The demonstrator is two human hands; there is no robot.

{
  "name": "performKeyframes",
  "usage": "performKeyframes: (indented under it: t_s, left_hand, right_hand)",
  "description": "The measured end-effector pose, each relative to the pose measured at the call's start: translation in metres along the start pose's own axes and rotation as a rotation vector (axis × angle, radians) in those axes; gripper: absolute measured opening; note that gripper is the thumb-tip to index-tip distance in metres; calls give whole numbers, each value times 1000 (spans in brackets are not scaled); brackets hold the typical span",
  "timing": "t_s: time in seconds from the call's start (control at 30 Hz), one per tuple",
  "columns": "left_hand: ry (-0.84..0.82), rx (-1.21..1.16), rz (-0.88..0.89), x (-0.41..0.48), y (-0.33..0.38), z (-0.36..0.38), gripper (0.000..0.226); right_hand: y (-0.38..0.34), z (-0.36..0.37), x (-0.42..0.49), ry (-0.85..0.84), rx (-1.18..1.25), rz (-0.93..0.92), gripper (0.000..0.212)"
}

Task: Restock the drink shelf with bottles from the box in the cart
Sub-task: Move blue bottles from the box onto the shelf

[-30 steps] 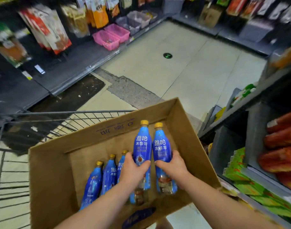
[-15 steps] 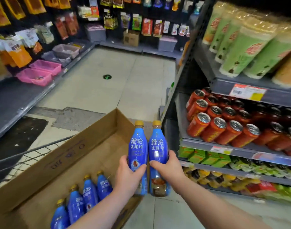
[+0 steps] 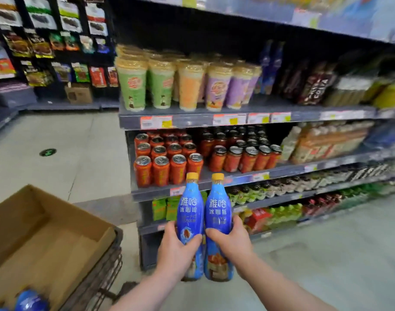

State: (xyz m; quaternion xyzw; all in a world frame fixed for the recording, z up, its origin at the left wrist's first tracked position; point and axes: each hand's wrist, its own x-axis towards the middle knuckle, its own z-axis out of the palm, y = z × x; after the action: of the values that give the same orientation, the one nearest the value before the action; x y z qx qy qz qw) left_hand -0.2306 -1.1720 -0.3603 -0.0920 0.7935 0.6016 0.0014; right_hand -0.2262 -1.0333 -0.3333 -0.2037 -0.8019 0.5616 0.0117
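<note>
I hold two blue iced-coffee bottles with yellow caps upright, side by side, in front of the drink shelf [image 3: 237,179]. My left hand [image 3: 175,251] grips the left bottle [image 3: 189,212] around its lower half. My right hand [image 3: 231,240] grips the right bottle [image 3: 218,212] the same way. The cardboard box [image 3: 64,223] sits in the wire cart [image 3: 102,277] at lower left. Another blue bottle [image 3: 29,300] shows in the box's near corner. On the upper shelf, more blue bottles [image 3: 269,66] of the same kind stand behind the cups.
Drink cups [image 3: 189,84] fill the upper shelf, red cans [image 3: 165,162] the shelf below, green cartons [image 3: 160,208] and small bottles the lower ones. Snack packets [image 3: 41,46] hang on the far wall. Pale floor [image 3: 57,158] stretches left of the shelving.
Both hands lifted the two bottles out of the box and carried them right. My view swung from the cart toward the drink shelf, which now fills the frame.
</note>
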Motion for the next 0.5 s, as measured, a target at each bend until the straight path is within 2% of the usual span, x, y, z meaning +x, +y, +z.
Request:
performKeyframes:
  t_s: [0.23,0.5]
  left_hand:
    - [-133,-15,141,-63,62,125,46]
    - [-229,2,257,-93,124,209,47]
  right_hand:
    - [29,-154,-18,182,55,-37,39]
    - [37,-258,-19,300,170,-88,42]
